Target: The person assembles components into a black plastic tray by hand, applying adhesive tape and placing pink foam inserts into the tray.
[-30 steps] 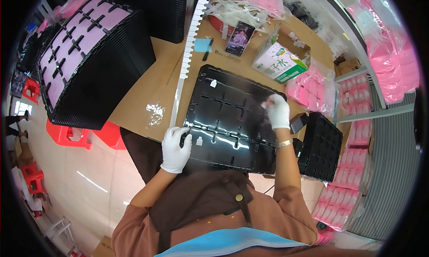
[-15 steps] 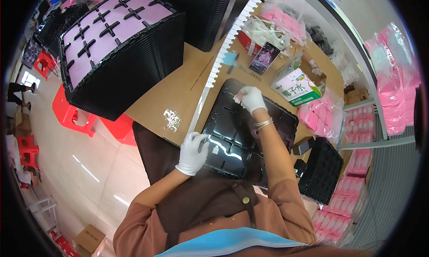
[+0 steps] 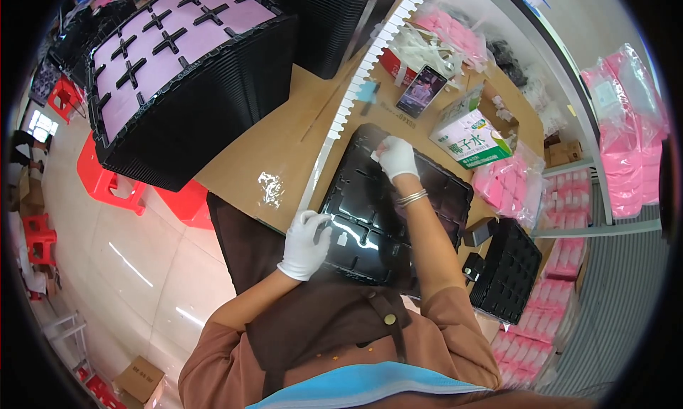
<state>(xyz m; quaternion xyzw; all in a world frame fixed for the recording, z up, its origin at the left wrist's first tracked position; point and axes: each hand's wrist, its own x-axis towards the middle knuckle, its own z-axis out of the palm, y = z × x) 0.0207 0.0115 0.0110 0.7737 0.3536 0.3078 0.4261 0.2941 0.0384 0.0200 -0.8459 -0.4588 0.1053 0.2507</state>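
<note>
A glossy black plastic tray [image 3: 364,227] with moulded compartments lies on the cardboard-covered table in front of me. My left hand [image 3: 306,247], in a white glove, grips its left edge with curved fingers. My right hand [image 3: 395,160], also gloved and wearing bangles at the wrist, is closed over the tray's far part. A small whitish bit shows at its fingertips, too small to name. A small pale mark [image 3: 343,238] shows on the tray near my left hand.
A tall stack of black trays [image 3: 213,88] with lilac sheets stands at the left. A phone [image 3: 421,91], an open carton [image 3: 473,135] and bagged pink pieces [image 3: 509,181] lie beyond the tray. Smaller black trays [image 3: 506,270] are at the right. A white toothed strip [image 3: 341,117] crosses the table.
My right hand has shifted slightly left and nearer over the tray, its fingers more curled. My left hand stays at the tray's edge. The view has turned slightly.
</note>
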